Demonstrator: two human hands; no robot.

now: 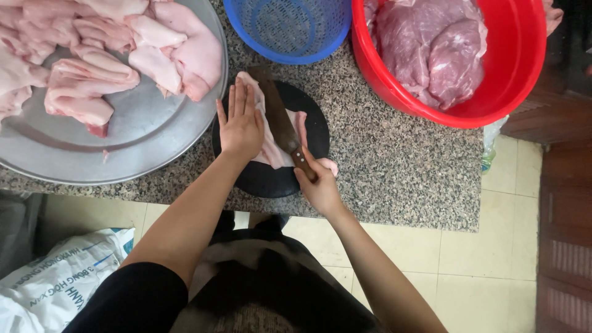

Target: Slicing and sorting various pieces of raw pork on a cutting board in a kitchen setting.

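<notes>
A pale pink slab of raw pork skin [270, 151] lies on a round black cutting board [311, 117] on the granite counter. My left hand [240, 123] presses flat on the slab, fingers together and pointing away from me. My right hand [319, 185] grips the wooden handle of a broad knife [279, 114], whose blade lies across the slab right of my left hand, tip pointing away.
A large round metal tray [148, 132] with several pork skin pieces fills the left. A blue mesh basket [288, 28] stands behind the board. A red basin [512, 68] of dark red meat is on the right. A white printed sack [55, 280] lies on the floor below the counter edge.
</notes>
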